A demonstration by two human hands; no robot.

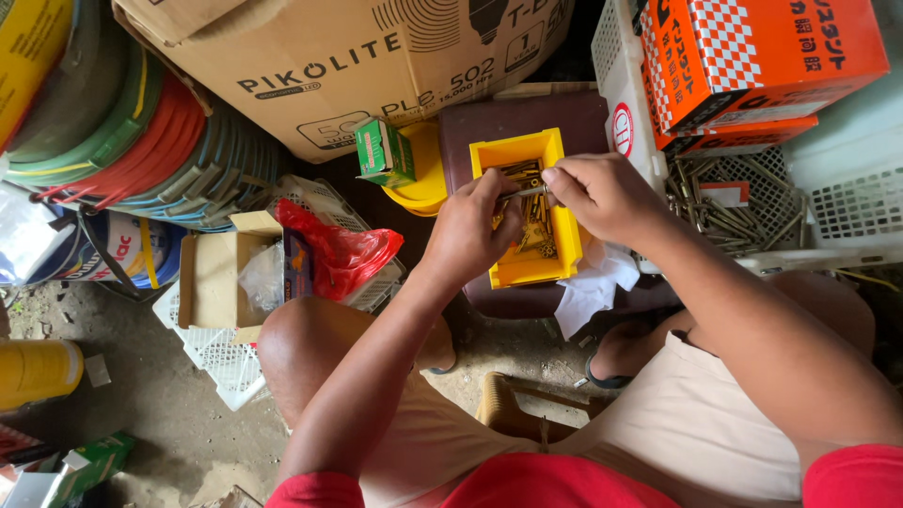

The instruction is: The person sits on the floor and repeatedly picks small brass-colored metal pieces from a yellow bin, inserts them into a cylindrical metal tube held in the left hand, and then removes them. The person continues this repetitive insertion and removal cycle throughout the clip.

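Screw (529, 192), one, thin and metallic, held level between both hands just above the yellow bin (527, 212). Left hand (475, 226) has fingertips pinched shut on one end; right hand (602, 193) pinches the other end, fingers curled tight. Bin is hard plastic, rectangular, open-topped, with a heap of brass-coloured screws (536, 230) inside; their number cannot be told. It sits on a dark maroon seat (527, 122) with a smooth surface. White crumpled paper (593, 287) lies at the bin's near right corner.

To the right, one white mesh plastic basket (837, 207) holds long grey nails (724, 202), loosely piled. Two orange checked cartons (752, 61) are stacked at its far side.

To the left, one small green box (384, 150) rests on a round yellow lid (423, 174). Near left of that, a red plastic bag (339, 254), shiny and creased, lies in another white basket (226, 357) beside an open small carton (216, 282). Far left, coiled hoses (160, 141) in green, red and blue. One large cardboard box (357, 66) stands at the far centre.
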